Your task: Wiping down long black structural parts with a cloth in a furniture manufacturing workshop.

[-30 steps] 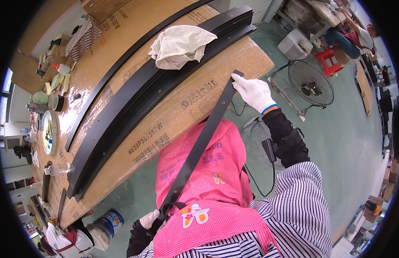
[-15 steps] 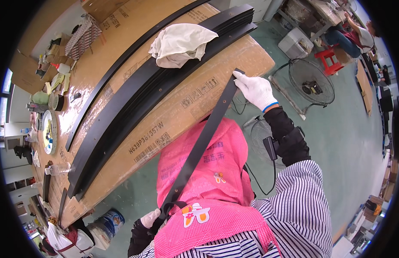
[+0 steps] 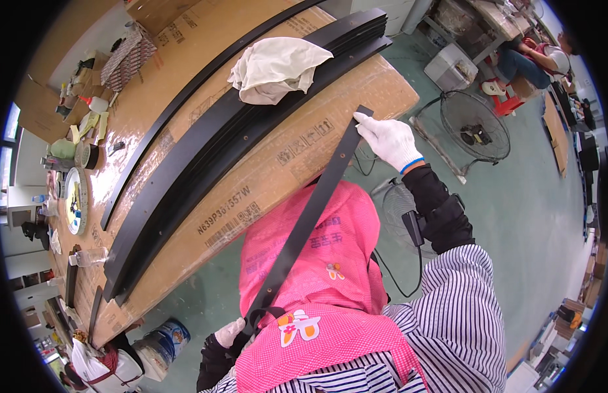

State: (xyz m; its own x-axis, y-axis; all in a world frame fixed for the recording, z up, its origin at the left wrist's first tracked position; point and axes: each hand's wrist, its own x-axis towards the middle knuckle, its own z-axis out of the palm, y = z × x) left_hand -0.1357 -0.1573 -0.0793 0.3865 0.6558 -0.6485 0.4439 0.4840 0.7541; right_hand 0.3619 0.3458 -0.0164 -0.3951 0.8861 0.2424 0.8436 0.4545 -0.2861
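Note:
A long black flat strip (image 3: pixel 310 216) with small holes slants across the front of my pink apron. My right hand (image 3: pixel 389 141), in a white glove, pinches it close to its upper end. Down at the lower left, my gloved left hand (image 3: pixel 230 333) is closed at the strip's other end, where my sleeve and a dark apron strap partly hide the grip. On the cardboard-covered table lies a stack of curved black strips (image 3: pixel 205 141), topped by a crumpled off-white cloth (image 3: pixel 279 69).
A single curved black strip (image 3: pixel 153 131) lies beyond the stack. Toward the left are a clear bottle (image 3: pixel 89 257) and a round tray (image 3: pixel 75 200). A floor fan (image 3: pixel 474 128) stands right of the table; a bucket (image 3: pixel 169 340) and another person (image 3: pixel 104 360) are at lower left.
My hands and the strip stay almost where they were, with only a slight shift of the right fingers. In the background at right, a seated person has lowered an arm.

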